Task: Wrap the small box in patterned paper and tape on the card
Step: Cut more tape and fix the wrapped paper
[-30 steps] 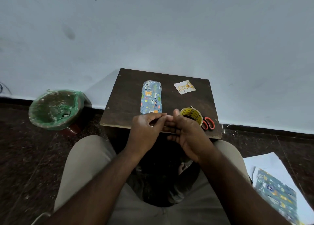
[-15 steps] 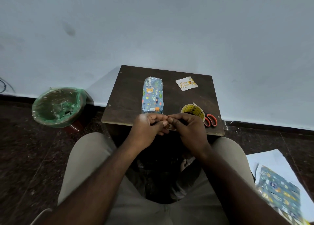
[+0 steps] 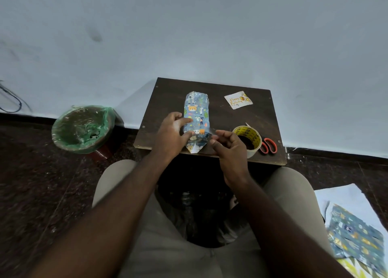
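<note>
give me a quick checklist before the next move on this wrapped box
1. Box steadied: ok. The left hand rests on the left side of the wrapped box.
2. Tape strip ready: cannot tell. The right hand has curled fingers beside the box, and any clear strip there is too faint to confirm.
3. Near end closed: not ok. The pointed flap lies flat and unfolded, towards the edge of the table.
4. Card free to pick up: ok. The card lies alone at the far right.
5. Tools close: ok. The tape roll and scissors sit just right of the right hand.
</note>
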`<control>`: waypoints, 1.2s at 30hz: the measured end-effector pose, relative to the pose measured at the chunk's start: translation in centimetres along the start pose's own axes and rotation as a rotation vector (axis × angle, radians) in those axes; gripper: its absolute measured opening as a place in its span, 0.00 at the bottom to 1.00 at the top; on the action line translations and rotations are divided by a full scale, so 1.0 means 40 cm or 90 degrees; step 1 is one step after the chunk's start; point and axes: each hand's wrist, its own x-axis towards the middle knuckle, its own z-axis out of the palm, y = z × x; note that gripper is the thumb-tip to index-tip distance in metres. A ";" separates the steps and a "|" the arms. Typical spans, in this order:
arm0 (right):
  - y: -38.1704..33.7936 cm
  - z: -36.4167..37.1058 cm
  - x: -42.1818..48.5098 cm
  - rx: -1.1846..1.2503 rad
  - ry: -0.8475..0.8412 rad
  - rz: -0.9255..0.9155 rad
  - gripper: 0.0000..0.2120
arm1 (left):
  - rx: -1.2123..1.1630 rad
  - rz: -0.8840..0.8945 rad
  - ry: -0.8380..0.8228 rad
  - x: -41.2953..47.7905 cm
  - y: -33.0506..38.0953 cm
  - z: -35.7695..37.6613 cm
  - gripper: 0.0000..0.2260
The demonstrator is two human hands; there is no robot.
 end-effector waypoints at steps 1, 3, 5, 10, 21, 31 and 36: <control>0.005 0.005 0.002 -0.006 0.001 -0.002 0.09 | 0.005 0.007 -0.020 0.005 -0.008 0.006 0.18; 0.017 0.011 0.002 -0.024 0.002 -0.005 0.07 | -0.003 0.031 -0.030 0.004 -0.023 0.015 0.17; 0.032 0.010 -0.001 -0.036 -0.002 -0.001 0.06 | -0.017 0.059 -0.016 0.004 -0.036 0.024 0.17; 0.072 0.007 0.004 -0.055 -0.008 0.033 0.03 | -0.012 0.104 0.015 0.000 -0.052 0.045 0.15; 0.099 0.046 0.024 -0.101 -0.028 0.009 0.02 | -0.008 0.103 -0.012 -0.008 -0.057 0.044 0.16; 0.112 0.077 0.031 -0.142 0.025 -0.031 0.02 | 0.040 0.118 -0.035 -0.007 -0.054 0.043 0.16; 0.111 0.075 0.033 -0.150 0.037 -0.030 0.02 | 0.129 0.095 -0.051 -0.002 -0.038 0.041 0.18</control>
